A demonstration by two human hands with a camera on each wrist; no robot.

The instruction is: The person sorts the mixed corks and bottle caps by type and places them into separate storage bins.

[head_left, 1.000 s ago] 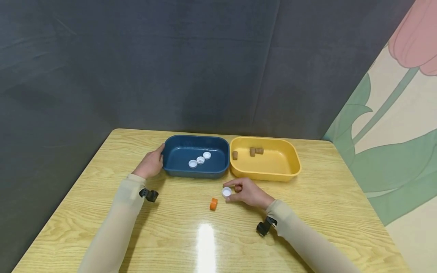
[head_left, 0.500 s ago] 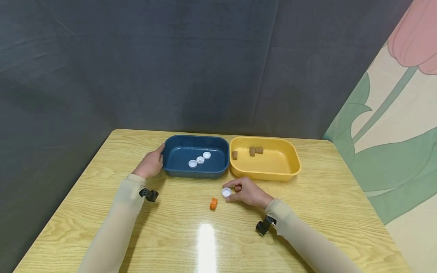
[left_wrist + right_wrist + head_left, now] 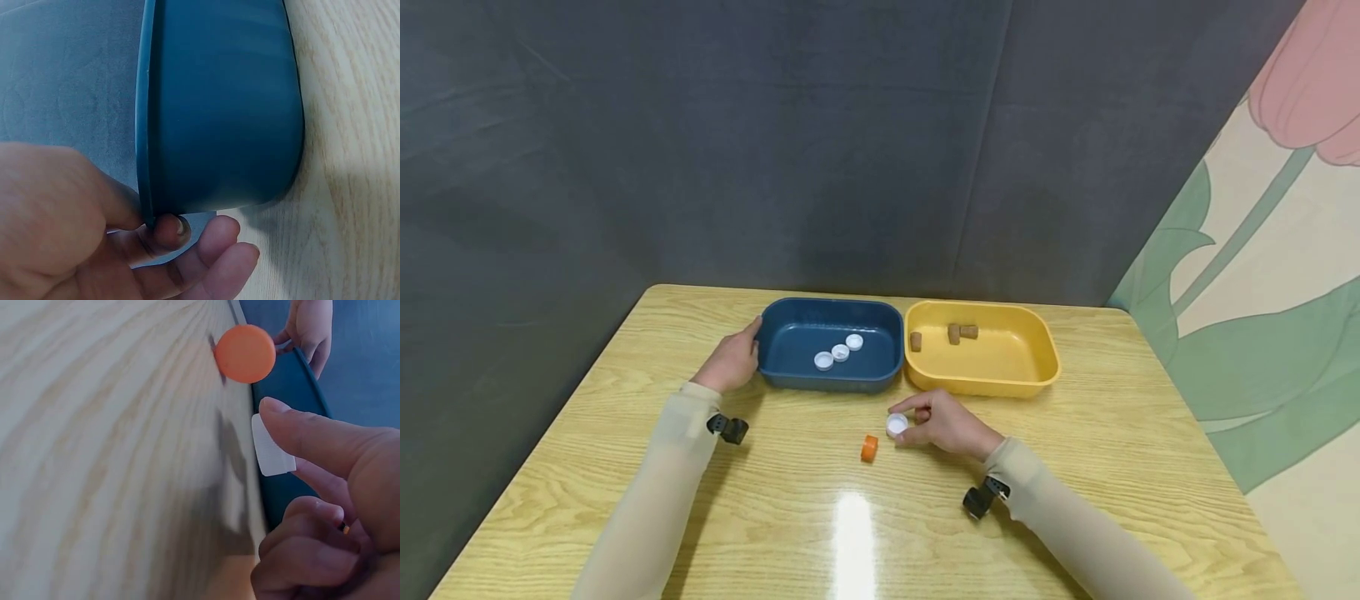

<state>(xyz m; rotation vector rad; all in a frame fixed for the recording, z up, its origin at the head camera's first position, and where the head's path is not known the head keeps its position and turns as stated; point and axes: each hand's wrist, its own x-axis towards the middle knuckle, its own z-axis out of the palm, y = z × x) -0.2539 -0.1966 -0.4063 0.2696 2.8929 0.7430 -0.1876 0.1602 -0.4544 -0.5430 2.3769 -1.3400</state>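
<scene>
the right hand (image 3: 946,423) rests on the wooden table (image 3: 1075,467) in front of the two trays and pinches a white cap (image 3: 897,425) between thumb and index finger, while the other fingers are curled under the palm. the cap is held just above the table, near the front wall of the yellow tray (image 3: 1037,379) and a little toward the blue tray (image 3: 831,379). it is a short round thing, so it has no real long axis; in the head view its round face, which seems to be the hollow side, looks up and toward the camera, and in the right wrist view only its thin side is seen as a small white band under the index finger (image 3: 312,434). an orange cap (image 3: 868,448) lies on the table just beside the white cap, on its left and nearer to the person, apart from the fingers, with a flat round face toward the wrist camera. the left hand (image 3: 730,360) holds the left end of the blue tray: the thumb lies over the rim and the fingers (image 3: 212,262) are curled under the outer wall. inside the blue tray three white caps (image 3: 839,352) lie in a slanted row, touching or almost touching. in the yellow tray lie three brown corks (image 3: 955,333), one alone at the left, two close together.
</scene>
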